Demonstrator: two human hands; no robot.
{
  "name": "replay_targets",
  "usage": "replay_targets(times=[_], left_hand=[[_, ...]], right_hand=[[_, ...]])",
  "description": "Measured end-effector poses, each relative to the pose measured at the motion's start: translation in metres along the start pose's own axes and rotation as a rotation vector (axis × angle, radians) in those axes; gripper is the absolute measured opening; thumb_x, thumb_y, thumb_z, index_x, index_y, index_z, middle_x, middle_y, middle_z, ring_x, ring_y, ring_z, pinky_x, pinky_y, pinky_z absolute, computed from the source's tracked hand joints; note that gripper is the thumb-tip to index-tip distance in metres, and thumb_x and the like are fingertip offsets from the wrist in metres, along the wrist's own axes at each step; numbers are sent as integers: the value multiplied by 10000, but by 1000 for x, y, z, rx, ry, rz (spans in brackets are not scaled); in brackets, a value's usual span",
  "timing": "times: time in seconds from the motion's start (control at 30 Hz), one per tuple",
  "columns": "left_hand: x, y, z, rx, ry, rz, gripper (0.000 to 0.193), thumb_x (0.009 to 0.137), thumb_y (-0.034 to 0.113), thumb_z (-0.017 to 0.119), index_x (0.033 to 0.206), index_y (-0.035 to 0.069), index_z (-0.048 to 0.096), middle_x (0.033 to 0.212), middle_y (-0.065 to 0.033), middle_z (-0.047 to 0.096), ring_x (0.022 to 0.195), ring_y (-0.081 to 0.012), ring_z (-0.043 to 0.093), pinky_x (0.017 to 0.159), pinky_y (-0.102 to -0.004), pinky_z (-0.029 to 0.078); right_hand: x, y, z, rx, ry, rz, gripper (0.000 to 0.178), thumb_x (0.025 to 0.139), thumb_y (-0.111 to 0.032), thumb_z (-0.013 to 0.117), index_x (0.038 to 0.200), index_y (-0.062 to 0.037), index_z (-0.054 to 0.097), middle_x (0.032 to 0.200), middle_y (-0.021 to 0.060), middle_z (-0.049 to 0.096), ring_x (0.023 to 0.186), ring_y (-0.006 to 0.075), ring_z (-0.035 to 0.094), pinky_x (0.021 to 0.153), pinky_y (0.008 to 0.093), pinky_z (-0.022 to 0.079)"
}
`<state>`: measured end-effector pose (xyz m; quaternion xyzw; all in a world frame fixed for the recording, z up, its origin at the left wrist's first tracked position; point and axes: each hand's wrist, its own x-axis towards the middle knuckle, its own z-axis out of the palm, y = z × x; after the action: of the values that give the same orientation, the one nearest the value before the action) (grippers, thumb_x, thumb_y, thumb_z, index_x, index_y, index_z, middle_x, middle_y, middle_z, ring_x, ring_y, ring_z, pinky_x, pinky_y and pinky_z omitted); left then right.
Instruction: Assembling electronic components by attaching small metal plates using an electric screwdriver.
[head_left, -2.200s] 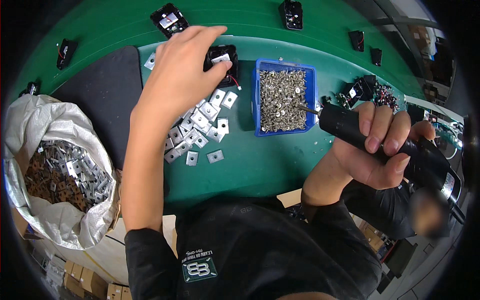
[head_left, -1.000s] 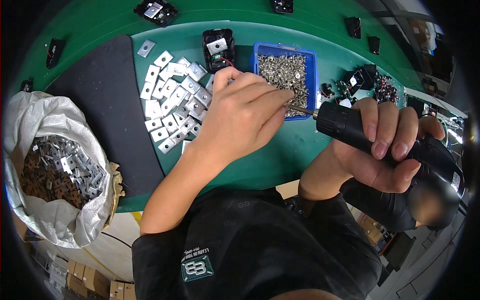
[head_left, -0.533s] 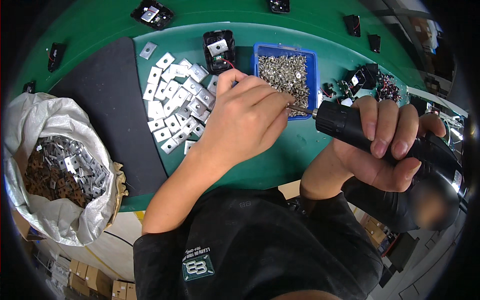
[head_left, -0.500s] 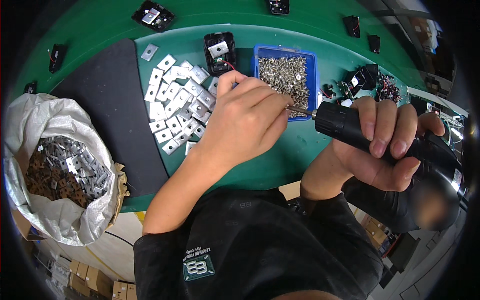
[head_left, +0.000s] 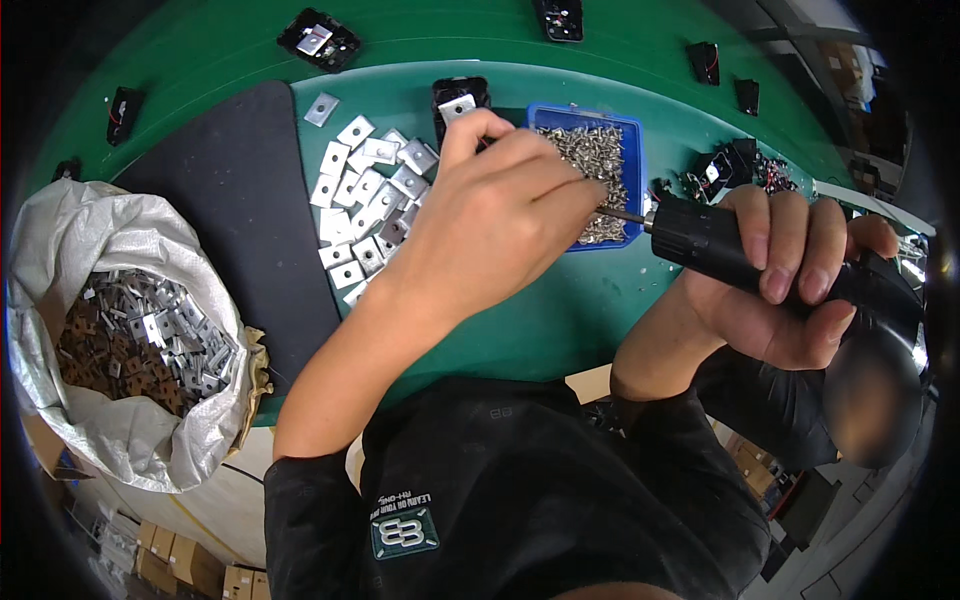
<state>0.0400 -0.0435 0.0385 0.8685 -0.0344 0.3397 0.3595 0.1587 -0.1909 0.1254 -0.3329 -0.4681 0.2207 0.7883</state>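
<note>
My right hand (head_left: 790,260) grips a black electric screwdriver (head_left: 700,238), its thin bit pointing left. The fingers of my left hand (head_left: 500,215) are bent together around the tip of the bit, so whatever they pinch is hidden. Beneath the bit and fingers sits a blue tray (head_left: 632,170) full of small silver screws (head_left: 590,150). Just beyond my left hand lies an open black casing (head_left: 447,95) with a square metal plate (head_left: 458,108) in it; the hand covers its near part. Loose metal plates with holes (head_left: 365,190) spread left of that hand.
At left, a white woven sack (head_left: 190,445) holds many metal pieces, beside a dark mat (head_left: 240,200). More black casings (head_left: 320,40) stand along the far green strip. Wired parts (head_left: 735,165) lie right of the tray. Another person (head_left: 765,410) is at the right.
The whole view has shifted a little. Both hands and the screwdriver have moved slightly farther out together, and my left hand now covers more of the black casing.
</note>
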Motion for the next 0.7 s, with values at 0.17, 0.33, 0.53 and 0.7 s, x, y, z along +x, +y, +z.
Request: replay_targets(times=[0.17,0.33,0.53,0.7], left_hand=[[2,-30,-45,27,-124,-118,896,579,142,846,1397,130,482,1343,-81,527,1193,-267,514,989,-401,343],[-20,-73,-46,121,-206,-223,1085,580,164,862,1502,142,290,1480,-85,392,1309,-294,410,1062,-416,305],[-29,-75,-35,118,-143,-243,761,619,155,838,1303,87,512,1248,-80,582,1192,-260,514,998,-420,348],[-29,-77,-34,95,-129,-256,737,620,184,835,1283,76,532,1221,-74,597,1157,-251,531,989,-404,352]], right_hand=[[11,15,5,20,-8,22,516,857,-224,617,1333,-106,456,834,-41,546,700,66,532,751,261,431],[21,61,15,-115,110,-100,354,928,-267,589,1256,-211,467,833,-9,581,709,114,541,736,311,456],[30,109,23,-189,309,-110,522,877,-142,573,1341,-182,337,698,42,505,557,163,510,594,360,477],[28,125,24,-256,337,-107,583,848,-105,595,1361,-150,320,678,60,495,559,172,519,594,368,493]])
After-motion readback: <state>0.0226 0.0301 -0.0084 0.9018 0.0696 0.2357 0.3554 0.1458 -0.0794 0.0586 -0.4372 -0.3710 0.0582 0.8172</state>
